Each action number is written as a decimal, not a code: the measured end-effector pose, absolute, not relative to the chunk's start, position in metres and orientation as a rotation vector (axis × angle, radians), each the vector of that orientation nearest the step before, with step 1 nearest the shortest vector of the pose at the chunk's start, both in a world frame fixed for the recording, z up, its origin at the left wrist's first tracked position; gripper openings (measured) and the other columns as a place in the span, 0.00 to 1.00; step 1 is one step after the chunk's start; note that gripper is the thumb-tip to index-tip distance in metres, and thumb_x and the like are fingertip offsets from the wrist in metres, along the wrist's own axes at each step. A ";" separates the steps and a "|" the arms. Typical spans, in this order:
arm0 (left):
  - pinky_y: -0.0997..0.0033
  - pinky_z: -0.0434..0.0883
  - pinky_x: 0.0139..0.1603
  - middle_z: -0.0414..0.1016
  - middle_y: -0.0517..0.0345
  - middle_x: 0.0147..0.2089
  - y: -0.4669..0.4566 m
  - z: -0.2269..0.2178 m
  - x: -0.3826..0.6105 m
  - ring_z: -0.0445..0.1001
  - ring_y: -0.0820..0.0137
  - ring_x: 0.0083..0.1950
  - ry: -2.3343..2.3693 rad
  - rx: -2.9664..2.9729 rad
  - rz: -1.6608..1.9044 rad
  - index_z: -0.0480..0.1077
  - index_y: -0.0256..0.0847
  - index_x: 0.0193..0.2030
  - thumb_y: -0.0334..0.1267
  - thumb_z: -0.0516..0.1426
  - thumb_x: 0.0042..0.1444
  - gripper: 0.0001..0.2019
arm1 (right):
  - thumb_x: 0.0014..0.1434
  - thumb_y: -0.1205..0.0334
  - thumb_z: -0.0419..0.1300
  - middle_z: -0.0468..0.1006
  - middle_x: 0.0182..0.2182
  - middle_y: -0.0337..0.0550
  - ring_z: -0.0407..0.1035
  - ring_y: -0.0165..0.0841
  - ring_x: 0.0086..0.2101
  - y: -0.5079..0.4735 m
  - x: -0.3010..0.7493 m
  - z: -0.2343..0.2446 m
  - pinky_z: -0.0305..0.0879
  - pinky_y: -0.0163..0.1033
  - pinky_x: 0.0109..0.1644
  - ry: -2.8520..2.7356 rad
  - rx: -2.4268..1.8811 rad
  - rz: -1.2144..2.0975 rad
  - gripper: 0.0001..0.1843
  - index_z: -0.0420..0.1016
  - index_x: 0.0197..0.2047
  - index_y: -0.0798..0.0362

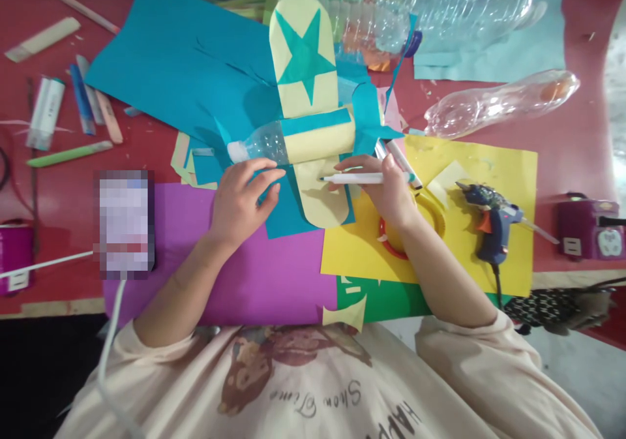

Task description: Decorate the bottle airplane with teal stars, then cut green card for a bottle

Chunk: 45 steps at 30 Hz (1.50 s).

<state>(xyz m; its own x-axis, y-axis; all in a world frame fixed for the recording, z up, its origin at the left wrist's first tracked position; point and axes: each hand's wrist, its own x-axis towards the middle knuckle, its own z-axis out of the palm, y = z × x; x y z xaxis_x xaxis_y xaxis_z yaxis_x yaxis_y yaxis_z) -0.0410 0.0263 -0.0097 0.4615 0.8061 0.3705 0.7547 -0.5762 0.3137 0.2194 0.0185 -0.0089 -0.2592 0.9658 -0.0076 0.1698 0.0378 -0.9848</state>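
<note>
A small clear plastic bottle (267, 144) lies on its side, white cap to the left, its body wrapped in cream paper with a blue strip. Cream paper wings with rounded ends stick out above and below it. The upper wing (281, 93) carries a blue-green star (306, 54); the lower wing (320, 207) is plain. My right hand (386, 188) holds a white marker (364, 178), its tip over the lower wing. Beside the bottle's neck, my left hand (247, 197) has its fingers apart and holds nothing. A second blue star (369, 119) lies right of the bottle.
A glue gun (493, 230) and a roll of tape (435, 217) rest on yellow paper (518, 184) at right. Clear bottles (469, 8) lie at the back. A phone (124, 224) with a cable sits at left, markers (46, 113) beyond it. Purple paper (293, 276) lies in front.
</note>
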 end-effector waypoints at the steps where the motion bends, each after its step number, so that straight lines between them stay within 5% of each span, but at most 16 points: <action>1: 0.57 0.72 0.52 0.75 0.53 0.51 0.027 -0.010 -0.041 0.75 0.62 0.53 1.390 2.582 0.743 0.72 0.49 0.49 0.37 0.50 0.67 0.11 | 0.66 0.33 0.36 0.84 0.34 0.45 0.79 0.41 0.42 0.018 0.219 -0.009 0.73 0.50 0.51 -1.536 -1.179 1.326 0.36 0.76 0.46 0.49; 8: 0.54 0.70 0.59 0.78 0.54 0.48 0.023 -0.012 -0.035 0.77 0.63 0.50 1.256 2.652 0.689 0.72 0.46 0.50 0.36 0.51 0.67 0.11 | 0.63 0.31 0.43 0.84 0.36 0.45 0.79 0.42 0.44 0.015 0.218 -0.005 0.71 0.51 0.56 -1.429 -1.111 1.482 0.34 0.76 0.44 0.50; 18: 0.66 0.76 0.47 0.74 0.46 0.54 0.010 -0.014 -0.029 0.76 0.61 0.54 1.128 2.672 0.486 0.67 0.41 0.58 0.38 0.48 0.69 0.15 | 0.60 0.27 0.43 0.83 0.42 0.45 0.78 0.40 0.45 0.019 0.222 -0.004 0.72 0.47 0.56 -1.556 -1.024 1.662 0.36 0.77 0.43 0.48; 28: 0.53 0.74 0.55 0.70 0.38 0.56 0.010 -0.019 -0.024 0.71 0.54 0.57 1.017 2.669 0.420 0.66 0.35 0.59 0.38 0.49 0.68 0.16 | 0.60 0.28 0.45 0.83 0.42 0.44 0.78 0.44 0.44 0.023 0.230 -0.009 0.72 0.50 0.55 -1.429 -1.047 1.627 0.35 0.79 0.44 0.46; 37: 0.55 0.75 0.54 0.72 0.39 0.55 0.006 -0.017 -0.020 0.70 0.54 0.59 0.995 2.704 0.404 0.67 0.33 0.58 0.36 0.51 0.67 0.15 | 0.57 0.25 0.46 0.82 0.46 0.45 0.74 0.43 0.52 0.027 0.231 -0.008 0.66 0.49 0.62 -1.474 -1.135 1.561 0.37 0.79 0.43 0.47; 41: 0.57 0.77 0.52 0.73 0.40 0.55 0.007 -0.017 -0.023 0.71 0.55 0.58 0.955 2.699 0.418 0.68 0.34 0.57 0.37 0.51 0.68 0.15 | 0.53 0.23 0.49 0.83 0.44 0.46 0.76 0.44 0.48 0.028 0.231 -0.009 0.71 0.50 0.56 -1.431 -1.183 1.519 0.38 0.78 0.42 0.47; 45: 0.57 0.77 0.51 0.74 0.41 0.53 0.010 -0.017 -0.026 0.72 0.56 0.57 0.909 2.725 0.401 0.69 0.33 0.56 0.37 0.51 0.68 0.14 | 0.53 0.25 0.52 0.82 0.32 0.43 0.77 0.40 0.33 0.027 0.231 -0.007 0.73 0.45 0.37 -1.395 -1.227 1.354 0.34 0.77 0.37 0.47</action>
<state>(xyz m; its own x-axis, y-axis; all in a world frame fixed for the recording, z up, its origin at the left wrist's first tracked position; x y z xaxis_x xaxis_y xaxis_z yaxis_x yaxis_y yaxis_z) -0.0262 0.0104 -0.0169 0.7687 0.6135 0.1809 0.5477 -0.7774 0.3094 0.2310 0.0266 -0.0074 -0.1908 0.9791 -0.0708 0.0999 -0.0524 -0.9936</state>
